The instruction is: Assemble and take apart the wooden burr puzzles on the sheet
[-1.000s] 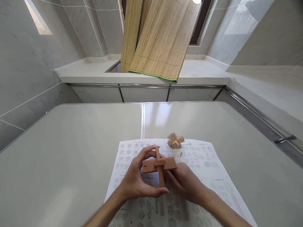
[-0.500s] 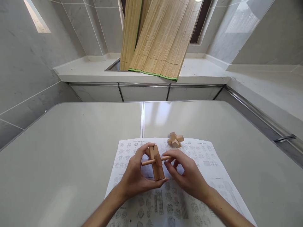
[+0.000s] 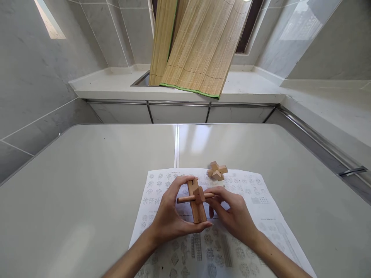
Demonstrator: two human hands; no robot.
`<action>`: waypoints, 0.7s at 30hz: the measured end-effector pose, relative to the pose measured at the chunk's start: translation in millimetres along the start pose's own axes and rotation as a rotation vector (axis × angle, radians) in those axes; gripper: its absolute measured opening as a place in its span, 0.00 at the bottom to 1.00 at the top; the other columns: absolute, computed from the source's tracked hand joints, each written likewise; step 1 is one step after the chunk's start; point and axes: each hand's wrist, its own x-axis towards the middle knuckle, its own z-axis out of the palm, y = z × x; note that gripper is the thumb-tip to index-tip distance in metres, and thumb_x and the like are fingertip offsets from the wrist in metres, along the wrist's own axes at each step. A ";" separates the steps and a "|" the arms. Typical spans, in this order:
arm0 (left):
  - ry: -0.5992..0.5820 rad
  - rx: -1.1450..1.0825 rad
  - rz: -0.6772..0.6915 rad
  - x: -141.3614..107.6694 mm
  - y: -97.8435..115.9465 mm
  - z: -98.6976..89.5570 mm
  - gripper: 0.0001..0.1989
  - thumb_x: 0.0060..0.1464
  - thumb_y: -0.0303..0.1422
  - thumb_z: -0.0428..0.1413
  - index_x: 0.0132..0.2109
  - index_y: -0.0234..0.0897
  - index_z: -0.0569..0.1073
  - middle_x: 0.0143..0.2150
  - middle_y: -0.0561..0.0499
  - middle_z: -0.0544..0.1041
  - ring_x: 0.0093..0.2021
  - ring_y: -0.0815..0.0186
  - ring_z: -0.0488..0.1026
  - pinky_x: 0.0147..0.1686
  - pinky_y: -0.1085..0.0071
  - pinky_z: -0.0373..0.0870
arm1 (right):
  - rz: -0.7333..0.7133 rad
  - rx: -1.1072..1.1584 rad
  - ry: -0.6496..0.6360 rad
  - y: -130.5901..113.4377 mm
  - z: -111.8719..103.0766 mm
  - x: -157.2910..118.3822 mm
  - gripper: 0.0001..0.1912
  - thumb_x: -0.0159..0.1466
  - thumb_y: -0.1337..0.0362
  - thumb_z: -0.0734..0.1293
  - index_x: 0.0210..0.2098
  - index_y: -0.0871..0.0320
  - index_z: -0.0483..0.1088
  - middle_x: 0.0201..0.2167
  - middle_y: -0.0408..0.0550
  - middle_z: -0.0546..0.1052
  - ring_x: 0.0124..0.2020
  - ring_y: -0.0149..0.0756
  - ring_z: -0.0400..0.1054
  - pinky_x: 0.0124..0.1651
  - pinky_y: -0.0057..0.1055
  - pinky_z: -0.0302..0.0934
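Observation:
A wooden burr puzzle (image 3: 198, 211) is held over the printed sheet, a rectangular block with dark marks near both ends. A smaller wooden piece stands out from its middle, and a round wooden rod (image 3: 185, 199) runs crosswise through it. My left hand (image 3: 169, 216) is closed on the block, fingertips at its far end and thumb along its near end. With thumb and fingers, my right hand (image 3: 232, 212) pinches the rod's right end; the fingers partly hide that end. Beyond my hands, a pale wooden interlocking puzzle (image 3: 217, 171) rests at the sheet's far edge.
The large paper sheet (image 3: 255, 224), covered in small printed diagrams, lies on a glossy pale table (image 3: 101, 185) with a seam down its middle. A white ledge (image 3: 107, 87) and a hanging bamboo blind (image 3: 199, 50) are behind it. A metal rail (image 3: 313, 137) runs along the right wall.
The small middle piece looks turned on the block, showing more of its face. Block, rod and both hands appear slightly further right, as does the whole view. The pale puzzle stays on the sheet.

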 end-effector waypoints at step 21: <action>-0.093 -0.003 0.051 -2.5 1.5 -11.4 0.51 0.40 0.39 0.73 0.67 0.47 0.55 0.63 0.41 0.68 0.63 0.47 0.67 0.63 0.50 0.67 | -0.083 0.072 -0.203 -3.3 -12.2 0.0 0.10 0.75 0.62 0.60 0.46 0.53 0.73 0.29 0.43 0.78 0.24 0.29 0.70 0.28 0.25 0.66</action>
